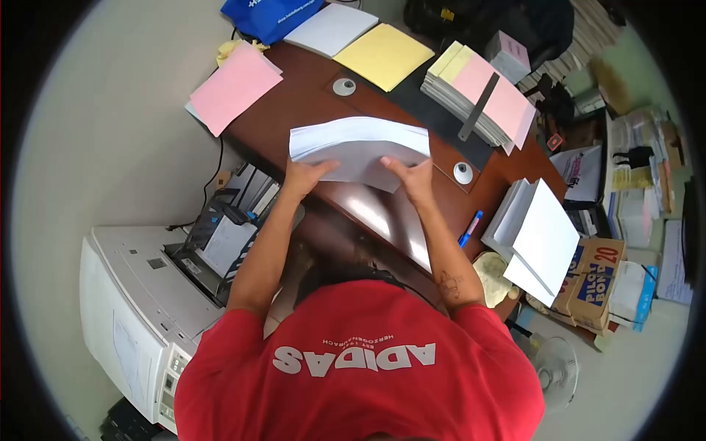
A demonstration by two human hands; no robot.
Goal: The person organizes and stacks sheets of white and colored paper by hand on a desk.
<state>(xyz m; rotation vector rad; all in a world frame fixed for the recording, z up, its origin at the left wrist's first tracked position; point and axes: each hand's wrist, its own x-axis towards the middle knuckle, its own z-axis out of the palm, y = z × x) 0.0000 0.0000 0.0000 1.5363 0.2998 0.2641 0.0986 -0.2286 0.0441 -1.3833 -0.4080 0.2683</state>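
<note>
A curved stack of white paper [359, 132] is held above the brown worktop [309, 88] by the left hand [305, 176] and the right hand [413, 176], one at each side. The fingers of both hands are clamped on its lower edge, the thumbs laid on the near face and the rest mostly hidden. "ADIDAS" is printed in white, upside down in this view, on the red shirt [360, 397], with "HERZOGENAURACH" in smaller letters beside it. "PILO", partly cut off, "BOND" and a red "20" can be read on the cardboard box [597, 283], near the white paper pile [544, 235]. On the blue bag [276, 18], a large white "H" and a small web address with "heidelberg.com" are partly legible. A metal ruler [479, 106] is laid across the pink and yellow pile [494, 95]. No writing can be made out on the pink sheets [234, 88], the yellow sheets [382, 57] or the blue pen [471, 228].
</note>
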